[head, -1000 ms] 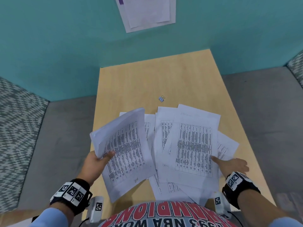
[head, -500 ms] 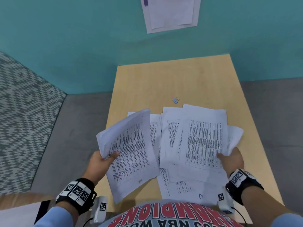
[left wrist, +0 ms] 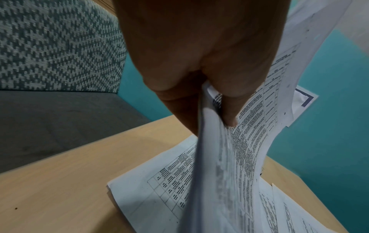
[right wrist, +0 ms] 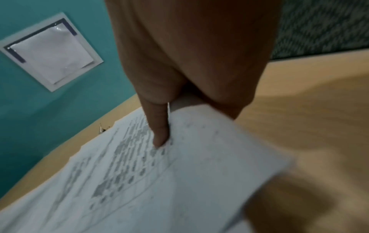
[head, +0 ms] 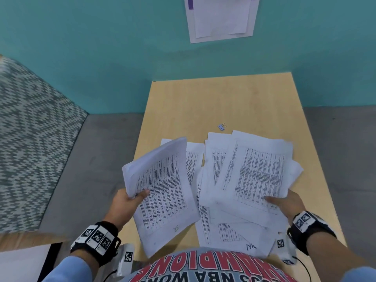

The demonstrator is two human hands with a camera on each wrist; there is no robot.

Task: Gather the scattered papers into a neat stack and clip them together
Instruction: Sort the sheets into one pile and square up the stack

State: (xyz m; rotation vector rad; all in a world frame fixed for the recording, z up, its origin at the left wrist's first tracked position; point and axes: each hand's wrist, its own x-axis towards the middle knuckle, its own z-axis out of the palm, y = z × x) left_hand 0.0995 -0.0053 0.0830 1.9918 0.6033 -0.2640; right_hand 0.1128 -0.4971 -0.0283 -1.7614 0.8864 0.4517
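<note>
Printed white papers lie scattered over the near half of a light wooden table (head: 223,98). My left hand (head: 130,200) pinches a bundle of sheets (head: 162,190) by its left edge, thumb on top, and holds it lifted and tilted above the table; the left wrist view shows the held bundle (left wrist: 229,157) edge-on. My right hand (head: 284,202) pinches the top sheets (head: 256,171) of the right pile at their near right corner, thumb on the print, as the right wrist view shows on the gripped sheets (right wrist: 159,173). A small blue binder clip (head: 222,126) lies beyond the papers.
Loose sheets (head: 234,235) spread under both bundles to the table's near edge. A teal wall (head: 101,47) with a taped sheet (head: 220,17) stands behind. A grey bench seat (head: 85,159) with a patterned cushion (head: 30,129) lies left of the table.
My right hand slid under the right pile's corner, closed its thumb on the top sheets and raised them slightly. The left hand kept its bundle lifted. The head view shifted left.
</note>
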